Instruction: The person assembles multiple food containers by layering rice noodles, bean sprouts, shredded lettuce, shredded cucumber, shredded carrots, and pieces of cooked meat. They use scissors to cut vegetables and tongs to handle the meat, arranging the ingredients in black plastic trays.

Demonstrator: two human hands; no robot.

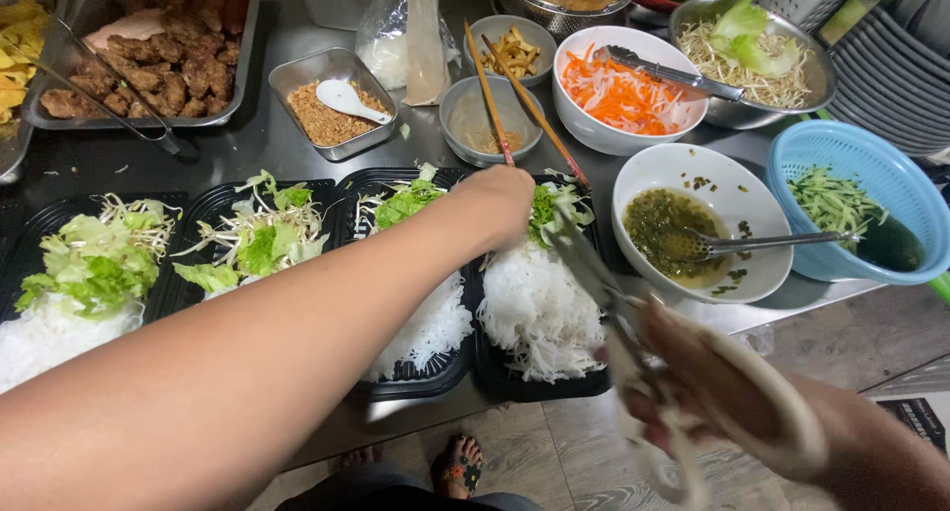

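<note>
1. Black plastic meal trays sit in a row on the dark steel tabletop [247, 145]; the fourth black tray [539, 384], filled with white rice noodles [539, 308] and green lettuce, serves as the landmark here.
2. Left hand [505, 199] hovers over the far left corner of that tray, its grip curled closed around a pair of long wooden chopsticks [515, 100] that slant away beyond the tray.
3. Right hand [712, 382] is at the near right corner of that tray, blurred; its grip is wrapped through the pale handles of large scissors [604, 283], whose blades point up over the noodles toward the lettuce. Whether the blades are parted I cannot tell.
4. Right of the tray stands a white round bowl of green herb sauce [698, 229] with a metal spoon in it, and further right a blue plastic colander [861, 199] of green shreds.
5. Beyond the tray sit a white bowl of orange carrot and white radish shreds [623, 91] and a small grey bowl [475, 115].
6. Left of the tray lie three more black trays [257, 244] with noodles, lettuce and bean sprouts.
7. Far beyond and to the left of the tray, a steel pan of fried brown meat [158, 66] rests.
</note>
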